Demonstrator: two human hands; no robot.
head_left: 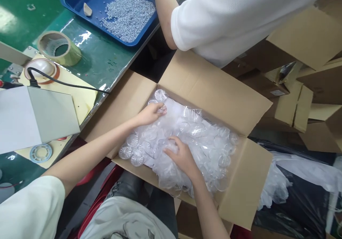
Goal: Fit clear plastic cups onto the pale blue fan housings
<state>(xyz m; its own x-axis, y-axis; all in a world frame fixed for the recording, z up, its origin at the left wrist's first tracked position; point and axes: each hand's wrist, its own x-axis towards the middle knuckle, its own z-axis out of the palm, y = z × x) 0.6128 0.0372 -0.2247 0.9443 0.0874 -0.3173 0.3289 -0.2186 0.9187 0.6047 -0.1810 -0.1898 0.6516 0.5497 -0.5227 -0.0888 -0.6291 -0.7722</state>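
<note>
One ribbed disc (162,107) is pinched by the left hand (150,114), clear plastic (171,146) by the right hand (185,157), inside a cardboard box (213,89).

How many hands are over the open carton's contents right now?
2: the left hand toward the carton's upper left, the right hand near the middle of the clear plastic pieces. A co-worker's arm shows, hand unseen.

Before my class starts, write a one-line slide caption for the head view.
Left hand and right hand among clear plastic pieces in an open cardboard box beside a green table.
</note>
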